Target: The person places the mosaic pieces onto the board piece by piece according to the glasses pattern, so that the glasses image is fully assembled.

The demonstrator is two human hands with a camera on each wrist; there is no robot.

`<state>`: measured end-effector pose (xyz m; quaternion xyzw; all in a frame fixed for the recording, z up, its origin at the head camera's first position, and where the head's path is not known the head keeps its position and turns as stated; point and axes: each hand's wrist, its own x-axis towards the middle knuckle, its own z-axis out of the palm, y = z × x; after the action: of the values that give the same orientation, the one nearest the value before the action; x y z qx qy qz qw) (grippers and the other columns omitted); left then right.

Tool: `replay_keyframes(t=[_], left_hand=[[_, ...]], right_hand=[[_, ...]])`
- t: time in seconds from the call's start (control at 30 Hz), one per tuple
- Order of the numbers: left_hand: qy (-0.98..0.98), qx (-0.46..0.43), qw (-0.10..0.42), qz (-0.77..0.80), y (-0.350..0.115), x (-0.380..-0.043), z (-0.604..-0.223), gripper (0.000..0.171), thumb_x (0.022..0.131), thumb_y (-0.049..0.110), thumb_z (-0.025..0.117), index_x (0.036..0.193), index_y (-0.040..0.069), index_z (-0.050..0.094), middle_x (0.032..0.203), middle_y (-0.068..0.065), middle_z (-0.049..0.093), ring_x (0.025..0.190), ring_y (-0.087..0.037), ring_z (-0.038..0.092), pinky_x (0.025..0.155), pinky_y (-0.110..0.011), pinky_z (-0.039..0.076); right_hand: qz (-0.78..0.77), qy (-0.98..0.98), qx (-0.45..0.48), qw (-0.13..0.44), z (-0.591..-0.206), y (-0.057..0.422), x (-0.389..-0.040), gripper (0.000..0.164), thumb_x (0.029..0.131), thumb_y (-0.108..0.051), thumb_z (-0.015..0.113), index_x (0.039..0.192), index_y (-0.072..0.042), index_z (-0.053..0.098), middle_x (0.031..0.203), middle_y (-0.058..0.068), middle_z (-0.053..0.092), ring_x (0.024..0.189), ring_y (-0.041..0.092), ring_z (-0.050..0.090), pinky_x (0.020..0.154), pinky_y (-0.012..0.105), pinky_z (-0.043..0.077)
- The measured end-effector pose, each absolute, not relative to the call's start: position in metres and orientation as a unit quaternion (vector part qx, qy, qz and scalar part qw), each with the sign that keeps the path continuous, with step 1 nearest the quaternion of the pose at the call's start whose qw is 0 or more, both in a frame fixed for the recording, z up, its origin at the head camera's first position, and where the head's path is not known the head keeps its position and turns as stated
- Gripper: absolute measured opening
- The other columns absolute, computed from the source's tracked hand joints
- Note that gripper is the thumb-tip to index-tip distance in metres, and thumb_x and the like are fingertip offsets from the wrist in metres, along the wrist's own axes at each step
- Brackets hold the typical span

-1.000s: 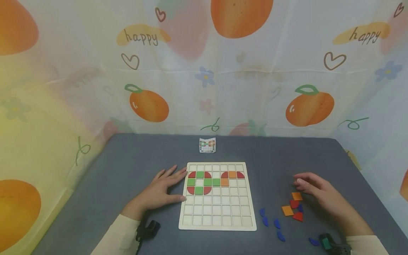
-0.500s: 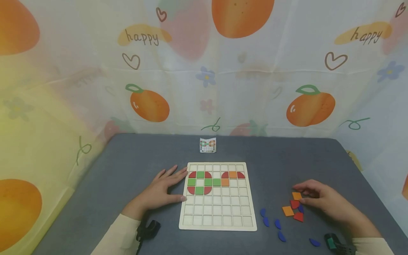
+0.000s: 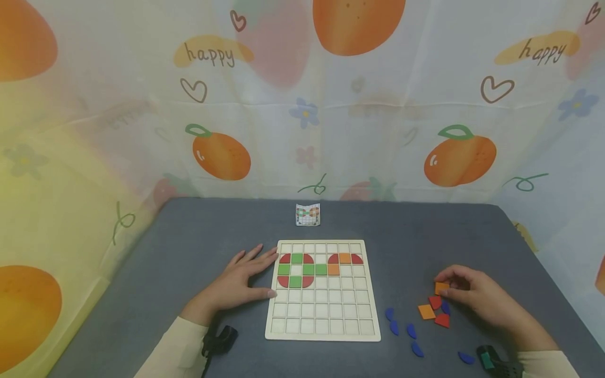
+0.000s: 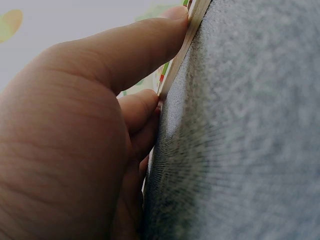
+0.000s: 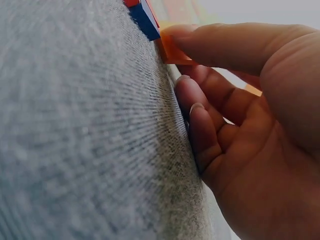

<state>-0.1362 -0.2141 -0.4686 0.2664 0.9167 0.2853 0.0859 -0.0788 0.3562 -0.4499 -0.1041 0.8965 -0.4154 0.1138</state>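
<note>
My right hand (image 3: pixel 477 294) pinches an orange square tile (image 3: pixel 441 288) between thumb and forefinger, just above two red tiles. In the right wrist view the orange tile (image 5: pixel 172 47) sits at the thumb tip, its other fingers curled beneath, beside a blue piece (image 5: pixel 145 20). My left hand (image 3: pixel 236 286) lies with spread fingers against the left edge of a white grid board (image 3: pixel 321 326); the thumb (image 4: pixel 150 42) touches its rim in the left wrist view. Red, green and orange pieces fill some cells in the board's upper rows.
Beside the right hand lie another orange square (image 3: pixel 426 312), a red tile (image 3: pixel 442 321) and several blue half-round pieces (image 3: pixel 417 349). Behind the board stands a small printed pattern card (image 3: pixel 308 215). A fruit-print cloth hangs behind the grey table.
My right hand has come down onto the orange square, closed thumb and forefinger on it, and shifted it slightly away from the red tile. The left hand stays in place.
</note>
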Motion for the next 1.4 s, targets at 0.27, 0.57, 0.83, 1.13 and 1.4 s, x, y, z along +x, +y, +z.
replay_keyframes(t=[0.27, 0.57, 0.83, 1.13, 1.4], left_hand=[[0.916, 0.268, 0.084, 0.285, -0.215, -0.136, -0.469, 0.095, 0.094, 0.063, 0.079, 0.171, 0.021, 0.041, 0.174, 0.005, 0.036, 0.164, -0.035, 0.015, 0.125, -0.069, 0.005], [0.916, 0.274, 0.081, 0.28, -0.215, -0.137, -0.47, 0.096, 0.094, 0.063, 0.079, 0.171, 0.021, 0.04, 0.174, 0.005, 0.034, 0.164, -0.036, 0.014, 0.125, -0.069, 0.005], [0.916, 0.271, 0.087, 0.283, -0.215, -0.137, -0.47, 0.095, 0.094, 0.062, 0.079, 0.171, 0.021, 0.041, 0.174, 0.005, 0.035, 0.165, -0.036, 0.015, 0.125, -0.069, 0.005], [0.915, 0.271, 0.087, 0.286, -0.215, -0.137, -0.469, 0.094, 0.094, 0.062, 0.079, 0.171, 0.021, 0.041, 0.174, 0.005, 0.035, 0.165, -0.035, 0.015, 0.125, -0.069, 0.005], [0.915, 0.271, 0.085, 0.286, -0.215, -0.137, -0.469, 0.095, 0.094, 0.062, 0.079, 0.171, 0.021, 0.041, 0.174, 0.005, 0.035, 0.164, -0.035, 0.015, 0.125, -0.068, 0.005]], right_hand=[[-0.427, 0.897, -0.085, 0.071, -0.449, 0.349, -0.077, 0.015, 0.105, -0.012, 0.076, 0.118, -0.005, 0.076, 0.104, 0.001, 0.076, 0.09, 0.012, 0.07, 0.076, 0.029, 0.057], [-0.459, 0.885, -0.057, 0.055, -0.444, 0.338, -0.076, 0.02, 0.106, -0.013, 0.075, 0.122, -0.001, 0.074, 0.107, 0.006, 0.077, 0.088, 0.016, 0.073, 0.073, 0.031, 0.058], [-0.503, 0.86, -0.077, 0.035, -0.439, 0.32, -0.075, 0.017, 0.105, -0.006, 0.073, 0.12, 0.003, 0.073, 0.103, 0.009, 0.076, 0.083, 0.02, 0.075, 0.073, 0.033, 0.062], [-0.515, 0.85, -0.081, 0.067, -0.435, 0.292, -0.075, 0.019, 0.105, -0.011, 0.075, 0.121, -0.001, 0.075, 0.097, 0.008, 0.077, 0.082, 0.022, 0.073, 0.064, 0.036, 0.06], [-0.495, 0.859, -0.119, 0.055, -0.439, 0.267, -0.086, 0.012, 0.104, -0.016, 0.078, 0.113, -0.008, 0.08, 0.093, 0.0, 0.074, 0.081, 0.019, 0.071, 0.07, 0.033, 0.058]])
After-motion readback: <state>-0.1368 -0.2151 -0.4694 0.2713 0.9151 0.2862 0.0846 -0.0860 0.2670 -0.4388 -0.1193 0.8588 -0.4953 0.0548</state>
